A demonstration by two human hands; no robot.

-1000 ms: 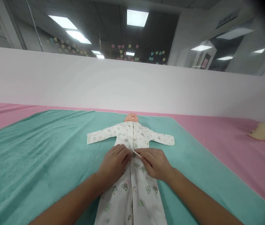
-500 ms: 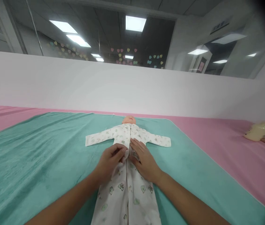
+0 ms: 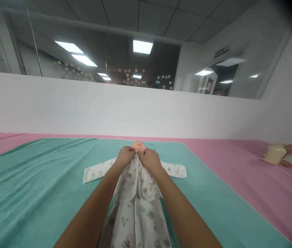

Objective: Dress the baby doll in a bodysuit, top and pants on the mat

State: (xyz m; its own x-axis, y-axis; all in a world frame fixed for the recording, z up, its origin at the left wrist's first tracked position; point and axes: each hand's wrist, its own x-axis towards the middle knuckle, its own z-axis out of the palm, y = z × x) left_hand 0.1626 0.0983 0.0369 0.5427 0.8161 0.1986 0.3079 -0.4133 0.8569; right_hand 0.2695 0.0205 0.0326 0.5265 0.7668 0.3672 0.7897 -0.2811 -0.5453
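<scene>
A baby doll [image 3: 138, 145] lies on its back on a teal blanket [image 3: 37, 179], dressed in a white printed sleepsuit [image 3: 138, 203] with both sleeves spread sideways. My left hand [image 3: 125, 156] and my right hand [image 3: 149, 158] are side by side at the doll's neck, each pinching one edge of the sleepsuit's collar. Both hands are closed on the fabric. My forearms run up over the suit's legs and hide part of its front.
The blanket lies on a pink surface [image 3: 239, 172] against a low white wall [image 3: 109, 110]. At the far right another person's hand [image 3: 290, 151] rests beside a cream bottle [image 3: 273, 154]. Glass and ceiling lights are above the wall.
Both hands have moved from the suit's waist up its front to the collar under the doll's chin. The view has tilted, so the doll sits lower in the picture.
</scene>
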